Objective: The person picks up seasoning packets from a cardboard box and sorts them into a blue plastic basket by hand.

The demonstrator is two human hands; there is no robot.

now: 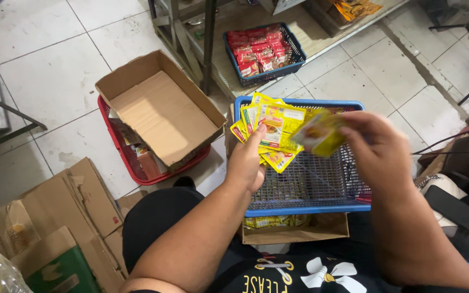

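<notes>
L hand (247,163) fans yellow sachets (271,127), R hand (378,149) pinches one

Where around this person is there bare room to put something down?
The blue wire basket shows bare mesh below the hands. The open brown cardboard box on the red basket looks empty. White floor tiles lie bare beyond it. Flattened cardboard crowds the near left; the far blue basket of red packets is full.

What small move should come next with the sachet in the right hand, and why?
Probably bring the blurred yellow sachet in the right hand onto the fanned stack of yellow sachets held by the left hand above the empty blue basket.
</notes>
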